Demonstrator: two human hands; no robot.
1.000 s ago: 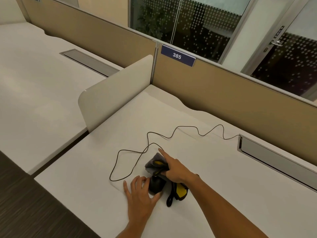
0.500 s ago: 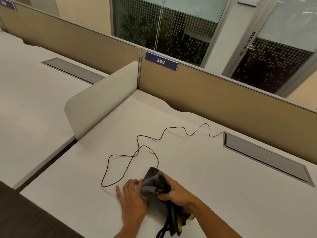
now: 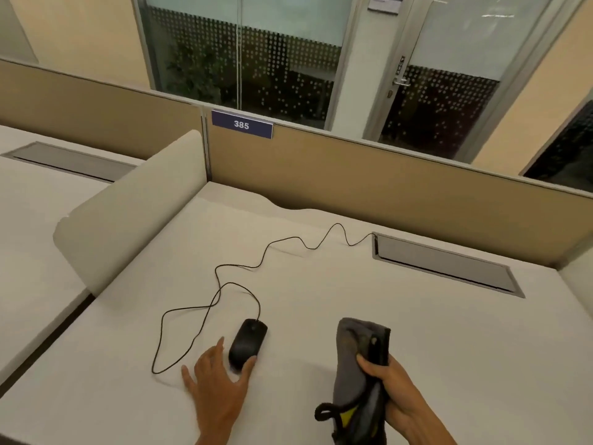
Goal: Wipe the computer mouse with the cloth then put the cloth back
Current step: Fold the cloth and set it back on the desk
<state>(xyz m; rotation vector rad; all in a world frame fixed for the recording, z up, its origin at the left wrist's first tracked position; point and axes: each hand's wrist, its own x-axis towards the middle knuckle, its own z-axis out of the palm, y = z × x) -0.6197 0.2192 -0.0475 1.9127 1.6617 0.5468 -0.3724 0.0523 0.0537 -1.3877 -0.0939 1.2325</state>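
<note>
A black wired computer mouse (image 3: pixel 247 343) lies on the white desk (image 3: pixel 321 303), uncovered. My left hand (image 3: pixel 218 387) rests flat on the desk just behind it, fingers spread, thumb tip touching the mouse's near end. My right hand (image 3: pixel 396 396) grips a bunched grey cloth (image 3: pixel 356 364) with black and yellow trim, held well to the right of the mouse. The cloth's far end reaches toward the desk; whether it touches is unclear.
The mouse's black cable (image 3: pixel 224 284) loops over the desk and runs to a grey cable tray lid (image 3: pixel 446 264) at the back right. A low white divider (image 3: pixel 128 213) stands on the left, a tan partition (image 3: pixel 385 184) with a "385" tag behind.
The cloth was over the mouse under my right hand; my right hand has now carried it off to the right, uncovering the mouse. My left hand stays by the mouse.
</note>
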